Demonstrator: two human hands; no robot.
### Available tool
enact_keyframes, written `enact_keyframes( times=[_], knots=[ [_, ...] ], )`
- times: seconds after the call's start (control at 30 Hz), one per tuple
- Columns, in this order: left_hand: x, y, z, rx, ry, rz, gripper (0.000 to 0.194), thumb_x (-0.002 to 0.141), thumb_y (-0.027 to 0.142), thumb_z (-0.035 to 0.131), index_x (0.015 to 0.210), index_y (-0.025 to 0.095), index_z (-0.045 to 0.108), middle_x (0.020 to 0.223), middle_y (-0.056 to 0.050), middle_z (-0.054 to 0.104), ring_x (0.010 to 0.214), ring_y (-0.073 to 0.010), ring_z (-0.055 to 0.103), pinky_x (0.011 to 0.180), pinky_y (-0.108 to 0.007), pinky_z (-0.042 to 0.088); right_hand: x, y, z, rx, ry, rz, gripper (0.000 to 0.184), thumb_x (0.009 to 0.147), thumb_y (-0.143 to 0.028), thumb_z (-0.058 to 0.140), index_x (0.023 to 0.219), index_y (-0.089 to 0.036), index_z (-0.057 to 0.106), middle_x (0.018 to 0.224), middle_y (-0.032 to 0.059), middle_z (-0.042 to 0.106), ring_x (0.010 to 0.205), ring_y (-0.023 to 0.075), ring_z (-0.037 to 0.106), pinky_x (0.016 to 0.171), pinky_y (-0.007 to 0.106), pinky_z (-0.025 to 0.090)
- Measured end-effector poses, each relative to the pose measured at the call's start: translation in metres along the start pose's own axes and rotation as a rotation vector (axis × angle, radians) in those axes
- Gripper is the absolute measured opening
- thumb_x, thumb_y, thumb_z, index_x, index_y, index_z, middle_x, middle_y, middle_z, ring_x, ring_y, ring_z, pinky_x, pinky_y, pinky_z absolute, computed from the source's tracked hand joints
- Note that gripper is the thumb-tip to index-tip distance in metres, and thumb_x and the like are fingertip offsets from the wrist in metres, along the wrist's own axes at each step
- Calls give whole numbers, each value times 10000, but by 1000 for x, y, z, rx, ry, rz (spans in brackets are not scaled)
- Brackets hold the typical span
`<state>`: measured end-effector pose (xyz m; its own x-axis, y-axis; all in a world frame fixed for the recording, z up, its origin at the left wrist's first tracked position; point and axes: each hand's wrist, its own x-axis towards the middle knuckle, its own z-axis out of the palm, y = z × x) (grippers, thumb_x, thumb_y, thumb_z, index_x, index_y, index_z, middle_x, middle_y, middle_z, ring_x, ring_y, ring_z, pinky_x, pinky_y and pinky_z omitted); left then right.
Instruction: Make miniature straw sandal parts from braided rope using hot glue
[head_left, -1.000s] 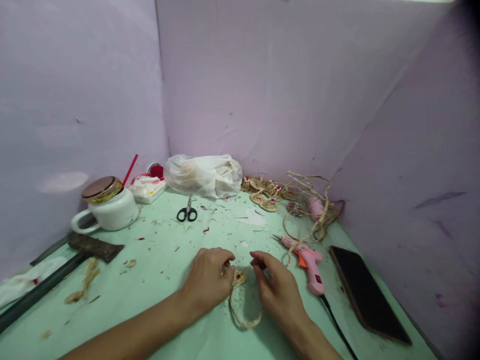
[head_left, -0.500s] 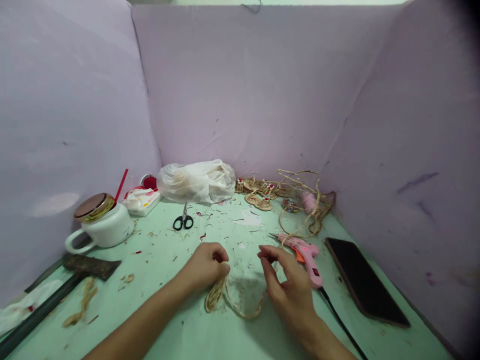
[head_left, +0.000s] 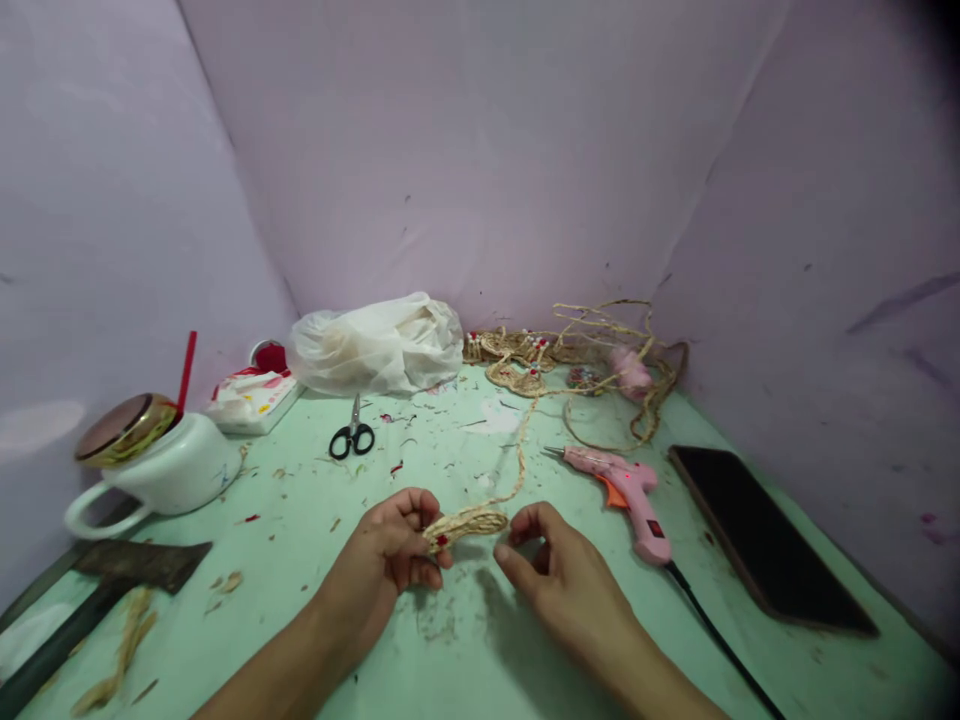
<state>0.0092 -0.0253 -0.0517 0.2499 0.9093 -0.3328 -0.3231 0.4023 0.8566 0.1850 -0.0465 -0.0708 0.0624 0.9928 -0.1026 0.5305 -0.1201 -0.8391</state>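
Observation:
My left hand (head_left: 386, 560) pinches one end of a flattened coil of braided straw cord (head_left: 472, 522), a small red spot showing near its fingertips. From the coil, a loose length of cord (head_left: 520, 450) runs back toward the tangle at the rear of the table. Just right of the coil's free end is my right hand (head_left: 551, 565), its fingers curved and the thumb and index finger apart with nothing visible between them. Beyond that hand, a pink glue gun (head_left: 626, 490) lies on its side, black cable trailing forward.
Black-handled scissors (head_left: 352, 435) lie mid-left. Left stand a white mug (head_left: 169, 470) topped by a gold lid and a hammer-like tool (head_left: 142, 565). At the back are a white plastic bag (head_left: 382, 345) and braided pieces (head_left: 517, 370). A dark phone (head_left: 765, 540) lies right. Purple walls enclose the table.
My left hand has turned the coil from hanging downward to lying sideways, pointing right. The loose cord now stretches backward instead of looping in front. My right hand has shifted slightly toward the coil.

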Motion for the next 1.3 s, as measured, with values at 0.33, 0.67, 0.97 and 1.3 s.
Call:
enact_keyframes(
  times=[0.33,0.67,0.97,1.3],
  knots=[
    [0,-9,-7,117,-92,-28,411,543,149,611,946,157,531,836,-47,578,646,-172,603,433,-217,439,15,1,-2,688,-228,84,253,621,-334,690,741,-137,584,563,-24,518,488,99,457,445,227,417],
    [2,-2,-12,241,-32,-6,533,636,439,658,1036,100,567,750,-72,608,535,-135,559,367,-186,377,18,1,-6,855,-218,213,321,532,-332,805,732,-143,640,598,-27,545,474,72,464,446,205,428],
    [-1,0,-10,491,-48,42,401,663,454,636,840,93,636,521,-13,553,401,-69,435,360,-167,281,23,14,0,820,-253,160,340,534,-360,797,750,-147,644,587,-15,569,445,76,478,430,203,400],
    [0,-7,-3,617,-6,48,271,679,328,589,814,104,660,509,34,455,452,-76,387,451,-205,313,23,20,4,791,-238,136,301,558,-317,772,769,-144,644,618,-3,574,454,83,476,421,211,419]
  ],
)
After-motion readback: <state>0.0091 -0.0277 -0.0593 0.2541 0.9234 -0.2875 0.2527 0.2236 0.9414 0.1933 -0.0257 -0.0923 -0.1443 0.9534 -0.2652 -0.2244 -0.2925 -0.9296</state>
